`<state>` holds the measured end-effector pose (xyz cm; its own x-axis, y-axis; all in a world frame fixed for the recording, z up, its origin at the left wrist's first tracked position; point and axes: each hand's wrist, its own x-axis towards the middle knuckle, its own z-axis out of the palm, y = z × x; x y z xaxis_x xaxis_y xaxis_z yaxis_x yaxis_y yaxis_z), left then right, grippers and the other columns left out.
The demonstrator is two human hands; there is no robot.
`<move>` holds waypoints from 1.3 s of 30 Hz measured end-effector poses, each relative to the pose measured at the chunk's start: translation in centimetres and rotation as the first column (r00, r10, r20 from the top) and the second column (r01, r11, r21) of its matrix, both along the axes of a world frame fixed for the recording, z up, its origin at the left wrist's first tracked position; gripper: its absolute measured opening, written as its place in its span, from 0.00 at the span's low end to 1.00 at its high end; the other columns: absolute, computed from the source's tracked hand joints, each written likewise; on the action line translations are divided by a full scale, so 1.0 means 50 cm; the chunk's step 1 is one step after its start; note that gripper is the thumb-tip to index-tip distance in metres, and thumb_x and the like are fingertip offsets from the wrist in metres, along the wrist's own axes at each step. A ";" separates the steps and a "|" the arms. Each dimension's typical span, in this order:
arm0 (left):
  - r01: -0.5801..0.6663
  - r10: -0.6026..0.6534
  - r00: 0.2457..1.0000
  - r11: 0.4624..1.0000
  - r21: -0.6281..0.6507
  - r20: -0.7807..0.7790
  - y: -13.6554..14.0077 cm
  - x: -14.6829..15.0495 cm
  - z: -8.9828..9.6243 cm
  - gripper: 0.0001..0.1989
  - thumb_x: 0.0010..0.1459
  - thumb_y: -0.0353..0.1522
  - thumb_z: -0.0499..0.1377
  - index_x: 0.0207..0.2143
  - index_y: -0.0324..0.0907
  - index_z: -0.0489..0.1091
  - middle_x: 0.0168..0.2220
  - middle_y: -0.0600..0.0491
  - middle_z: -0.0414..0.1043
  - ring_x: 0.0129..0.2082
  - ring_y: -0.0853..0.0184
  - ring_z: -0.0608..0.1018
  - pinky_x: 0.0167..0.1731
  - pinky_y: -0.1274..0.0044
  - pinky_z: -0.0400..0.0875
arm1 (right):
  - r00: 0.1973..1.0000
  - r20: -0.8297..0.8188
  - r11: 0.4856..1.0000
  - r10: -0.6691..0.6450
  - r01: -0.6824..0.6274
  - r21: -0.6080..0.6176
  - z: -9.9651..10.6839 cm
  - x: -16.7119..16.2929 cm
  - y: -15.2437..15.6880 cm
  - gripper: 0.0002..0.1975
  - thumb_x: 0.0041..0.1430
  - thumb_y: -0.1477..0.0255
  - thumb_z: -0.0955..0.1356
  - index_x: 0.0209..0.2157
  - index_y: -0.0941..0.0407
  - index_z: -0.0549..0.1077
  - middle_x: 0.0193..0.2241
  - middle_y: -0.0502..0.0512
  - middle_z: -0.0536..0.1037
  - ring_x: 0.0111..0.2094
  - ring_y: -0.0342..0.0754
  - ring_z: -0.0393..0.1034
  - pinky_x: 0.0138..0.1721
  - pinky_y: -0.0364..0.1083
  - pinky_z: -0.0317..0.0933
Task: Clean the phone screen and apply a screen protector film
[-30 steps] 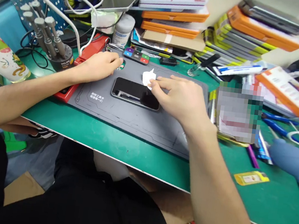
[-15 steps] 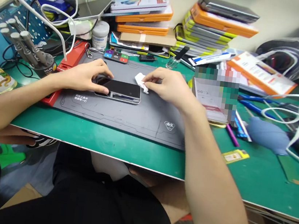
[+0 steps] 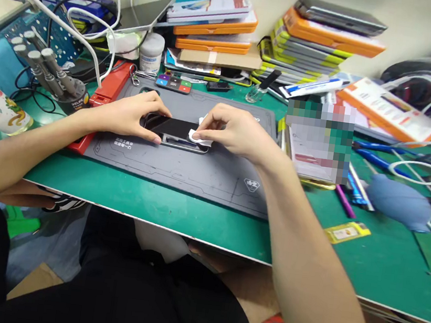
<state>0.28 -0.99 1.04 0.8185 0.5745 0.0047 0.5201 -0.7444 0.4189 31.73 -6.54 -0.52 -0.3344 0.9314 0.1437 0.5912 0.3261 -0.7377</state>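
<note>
A smartphone (image 3: 177,128) with a dark, glossy screen lies flat on the grey work mat (image 3: 186,173). My left hand (image 3: 132,113) grips its left end, thumb on the near edge and fingers on the far edge. In the fingers of my right hand (image 3: 237,130) is a crumpled white wipe (image 3: 200,138), pressed onto the right end of the screen. The wipe and the fingers cover that end of the phone in part.
A red tool strip (image 3: 112,84) borders the mat's left side, beside a screwdriver holder (image 3: 73,103). Behind stand a white jar (image 3: 151,53) and stacked orange cases (image 3: 216,32). To the right lie a blue air blower (image 3: 398,201), pliers (image 3: 375,157) and a yellow packet (image 3: 348,232).
My right hand has brought the wipe from the mat beyond the phone down onto the screen's right end. My left hand stays on the phone. The whole view has shifted slightly.
</note>
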 end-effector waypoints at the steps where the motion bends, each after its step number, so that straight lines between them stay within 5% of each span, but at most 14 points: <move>1: -0.002 0.002 1.000 1.000 -0.004 -0.004 0.000 0.000 0.000 0.40 0.62 0.61 0.64 0.67 0.49 0.73 0.62 0.44 0.71 0.61 0.50 0.75 0.65 0.63 0.72 | 1.000 0.004 1.000 -0.028 0.028 -0.002 -0.002 0.000 0.002 0.16 0.55 0.54 0.80 0.28 0.51 0.80 0.34 0.54 0.82 0.34 0.53 0.73 0.40 0.55 0.66; 16: 0.001 -0.002 1.000 1.000 0.005 0.020 0.003 -0.001 -0.003 0.39 0.61 0.62 0.65 0.66 0.50 0.75 0.61 0.45 0.72 0.58 0.53 0.77 0.62 0.65 0.74 | 0.987 0.146 0.994 -0.067 0.054 0.093 -0.008 0.031 0.023 0.11 0.59 0.63 0.77 0.27 0.50 0.76 0.34 0.54 0.83 0.37 0.56 0.74 0.42 0.56 0.67; 23: 0.107 -0.129 0.990 0.945 0.308 0.051 0.000 -0.005 -0.008 0.32 0.69 0.56 0.65 0.65 0.48 0.78 0.59 0.42 0.82 0.63 0.49 0.78 0.69 0.55 0.68 | 0.959 0.167 0.960 -0.230 0.196 0.200 -0.046 0.074 0.036 0.07 0.62 0.62 0.75 0.34 0.50 0.81 0.36 0.56 0.83 0.38 0.56 0.76 0.43 0.56 0.69; 30: 0.204 -0.233 0.972 0.889 0.410 0.022 -0.024 -0.001 -0.004 0.21 0.75 0.44 0.60 0.64 0.50 0.81 0.63 0.48 0.84 0.62 0.57 0.86 0.65 0.62 0.78 | 0.919 0.338 0.926 -0.205 0.071 0.370 0.003 0.028 -0.006 0.14 0.72 0.62 0.68 0.52 0.46 0.83 0.59 0.63 0.81 0.60 0.67 0.75 0.58 0.65 0.69; 34: 0.205 -0.200 0.978 0.865 0.458 -0.060 -0.034 -0.003 -0.003 0.22 0.75 0.44 0.58 0.63 0.48 0.81 0.63 0.48 0.83 0.62 0.56 0.86 0.59 0.65 0.83 | 0.962 0.269 0.955 -0.051 -0.032 0.295 0.037 0.013 -0.021 0.14 0.72 0.58 0.70 0.49 0.45 0.87 0.55 0.59 0.86 0.62 0.67 0.76 0.66 0.67 0.66; 39: 0.201 -0.170 0.980 0.851 0.485 -0.108 -0.041 -0.006 -0.001 0.23 0.74 0.43 0.57 0.60 0.44 0.83 0.63 0.44 0.83 0.60 0.51 0.87 0.52 0.64 0.85 | 0.955 0.266 0.992 0.127 -0.129 -0.012 0.048 0.024 -0.026 0.20 0.60 0.57 0.77 0.52 0.46 0.88 0.58 0.54 0.87 0.60 0.65 0.80 0.67 0.63 0.69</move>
